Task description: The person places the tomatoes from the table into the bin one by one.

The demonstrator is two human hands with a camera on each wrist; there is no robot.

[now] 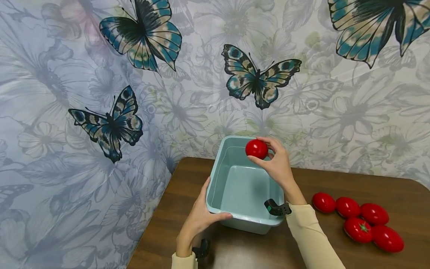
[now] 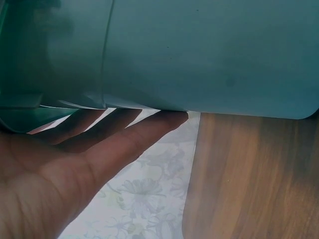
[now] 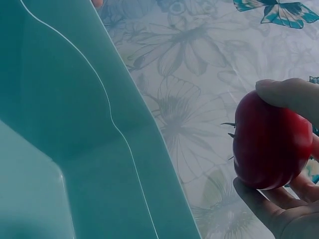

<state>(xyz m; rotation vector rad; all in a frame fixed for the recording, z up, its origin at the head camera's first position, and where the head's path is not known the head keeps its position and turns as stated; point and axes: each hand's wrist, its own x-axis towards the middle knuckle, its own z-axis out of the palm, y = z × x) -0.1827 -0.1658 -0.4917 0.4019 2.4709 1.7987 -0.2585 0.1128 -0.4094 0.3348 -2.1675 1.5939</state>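
A glossy red tomato [image 1: 256, 149] is held between the thumb and fingers of my right hand [image 1: 279, 163], above the far right part of a pale blue-green plastic basin [image 1: 246, 186]. In the right wrist view the tomato [image 3: 271, 142] shows thin green sepal tips on its left side. My left hand [image 1: 201, 215] rests at the basin's near left corner, thumb along the front rim. The left wrist view has its straight fingers [image 2: 134, 139] touching the basin's outer wall [image 2: 209, 59]. The basin's visible floor holds nothing.
Several more red tomatoes [image 1: 358, 229] lie in a cluster on the brown wooden table [image 1: 322, 246], right of the basin. Behind the table hangs a floral cloth [image 1: 188, 93] with butterflies. Dark straps [image 1: 279, 208] sit on both wrists.
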